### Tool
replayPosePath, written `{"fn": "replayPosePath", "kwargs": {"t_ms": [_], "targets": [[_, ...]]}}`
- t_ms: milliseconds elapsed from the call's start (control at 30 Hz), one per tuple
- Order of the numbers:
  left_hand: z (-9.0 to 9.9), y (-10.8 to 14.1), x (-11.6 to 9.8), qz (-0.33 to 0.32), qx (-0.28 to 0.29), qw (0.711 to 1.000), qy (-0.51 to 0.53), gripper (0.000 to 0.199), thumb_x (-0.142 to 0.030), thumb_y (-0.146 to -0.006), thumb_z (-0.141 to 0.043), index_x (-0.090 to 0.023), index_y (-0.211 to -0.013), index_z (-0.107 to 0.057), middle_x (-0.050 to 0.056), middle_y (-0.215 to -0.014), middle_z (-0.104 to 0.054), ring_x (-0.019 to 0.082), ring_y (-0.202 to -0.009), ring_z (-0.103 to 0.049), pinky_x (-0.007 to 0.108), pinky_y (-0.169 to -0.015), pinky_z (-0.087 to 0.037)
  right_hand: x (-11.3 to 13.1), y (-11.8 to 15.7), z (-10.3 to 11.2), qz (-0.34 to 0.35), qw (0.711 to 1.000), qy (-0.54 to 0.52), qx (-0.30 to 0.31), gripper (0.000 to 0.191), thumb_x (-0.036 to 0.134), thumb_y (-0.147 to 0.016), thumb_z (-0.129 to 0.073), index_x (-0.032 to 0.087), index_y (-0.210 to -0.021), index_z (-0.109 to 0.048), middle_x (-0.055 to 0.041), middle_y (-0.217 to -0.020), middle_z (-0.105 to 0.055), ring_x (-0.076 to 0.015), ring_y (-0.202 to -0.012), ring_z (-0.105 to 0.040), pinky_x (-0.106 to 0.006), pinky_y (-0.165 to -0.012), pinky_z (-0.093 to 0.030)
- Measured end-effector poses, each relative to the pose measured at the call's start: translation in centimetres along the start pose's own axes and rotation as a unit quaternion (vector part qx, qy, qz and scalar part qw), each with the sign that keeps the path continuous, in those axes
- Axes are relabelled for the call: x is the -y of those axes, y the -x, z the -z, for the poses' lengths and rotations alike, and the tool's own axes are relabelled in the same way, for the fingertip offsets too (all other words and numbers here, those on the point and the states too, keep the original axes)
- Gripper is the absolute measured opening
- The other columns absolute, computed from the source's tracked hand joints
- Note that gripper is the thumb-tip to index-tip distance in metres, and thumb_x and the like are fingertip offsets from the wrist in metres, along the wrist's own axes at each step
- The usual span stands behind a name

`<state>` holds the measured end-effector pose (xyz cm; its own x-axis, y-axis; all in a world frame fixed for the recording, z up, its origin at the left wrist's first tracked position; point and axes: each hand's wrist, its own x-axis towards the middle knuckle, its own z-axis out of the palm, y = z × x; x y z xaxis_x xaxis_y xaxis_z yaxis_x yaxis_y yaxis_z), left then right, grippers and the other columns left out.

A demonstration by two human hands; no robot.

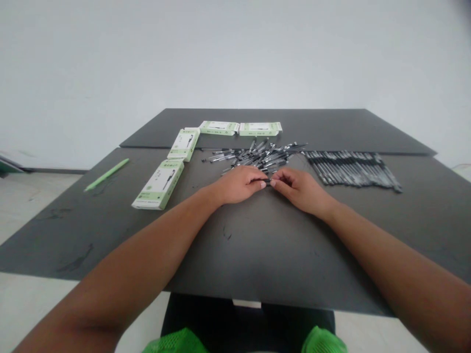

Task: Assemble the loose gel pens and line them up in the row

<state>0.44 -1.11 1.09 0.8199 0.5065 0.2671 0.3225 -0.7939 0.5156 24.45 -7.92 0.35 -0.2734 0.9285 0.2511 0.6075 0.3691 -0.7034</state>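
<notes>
My left hand [240, 184] and my right hand [300, 190] meet near the middle of the table, thumbs and fingers pinched. Between their fingertips shows a short dark stretch of a pen [268, 182]; both hands grip it and the fingers cover the rest. Just beyond the hands lies a loose pile of clear-barrelled pens with black parts [259, 156], pointing in many directions. To the right of my right hand, several similar pens [353, 169] lie side by side in a neat row.
White-and-green pen boxes stand in a bent line: two at the left [160, 184] [184, 143] and two at the back [220, 127] [259, 128]. A green pen-like stick [107, 174] lies at the far left. A seam crosses the dark table [253, 260].
</notes>
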Motion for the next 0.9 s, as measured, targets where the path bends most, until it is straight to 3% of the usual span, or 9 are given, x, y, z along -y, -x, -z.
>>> {"fn": "replayPosePath", "kwargs": {"t_ms": [900], "targets": [[-0.03, 0.0, 0.09, -0.007, 0.004, 1.0, -0.005, 0.025, -0.028, -0.108, -0.057, -0.017, -0.104, -0.079, 0.006, -0.096, -0.075, 0.02, -0.09, -0.068, 0.033, -0.085, -0.049, -0.13, -0.06, 0.01, -0.001, 1.0, 0.0, 0.009, 0.031, 0.046, -0.107, -0.061, 0.021, -0.089, -0.068, -0.0022, -0.081, -0.069, -0.0184, -0.075, -0.058, -0.032, -0.072, -0.043]]}}
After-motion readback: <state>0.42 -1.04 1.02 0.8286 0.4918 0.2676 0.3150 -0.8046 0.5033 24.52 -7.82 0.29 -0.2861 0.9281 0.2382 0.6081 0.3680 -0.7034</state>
